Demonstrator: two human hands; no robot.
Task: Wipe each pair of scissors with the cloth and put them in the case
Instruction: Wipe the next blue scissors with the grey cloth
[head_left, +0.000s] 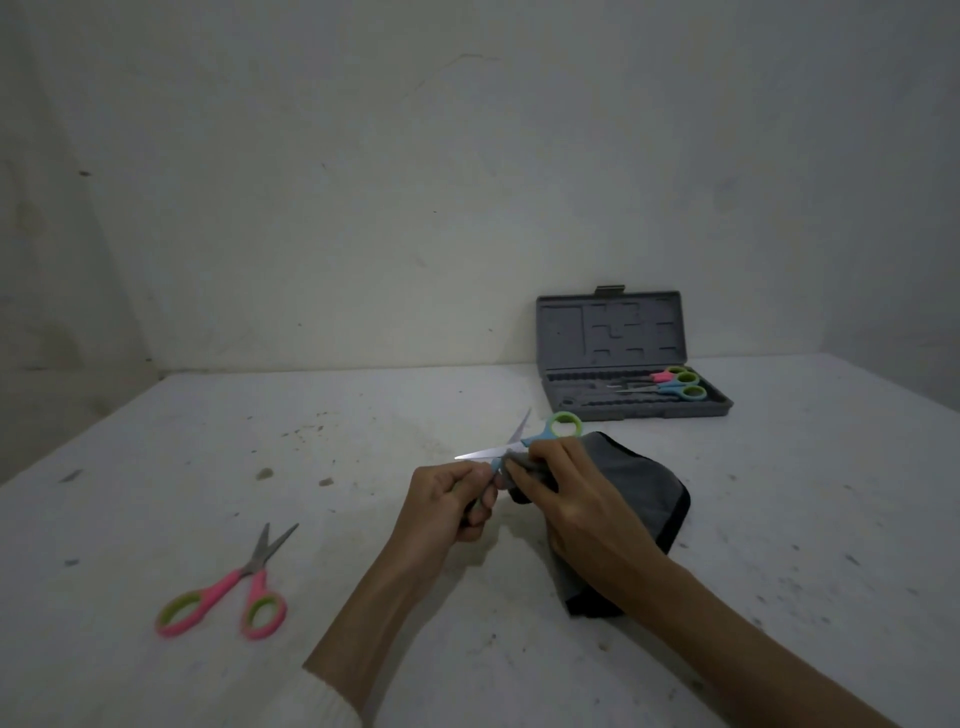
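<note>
My left hand (451, 501) grips one handle of a pair of blue scissors with green loops (524, 441), blades spread open above the table. My right hand (566, 499) pinches a fold of the grey cloth (644, 488) against the scissors near the pivot. The cloth's remainder drapes on the table under my right wrist. Pink scissors with green loops (234, 592) lie slightly open at the front left. The open grey case (722, 402) stands at the back right, holding two pairs of scissors (675, 387), one pink and one blue.
The white table (363, 426) is speckled with dark marks and crumbs. A pale wall rises behind it, and the case lid leans up against that wall.
</note>
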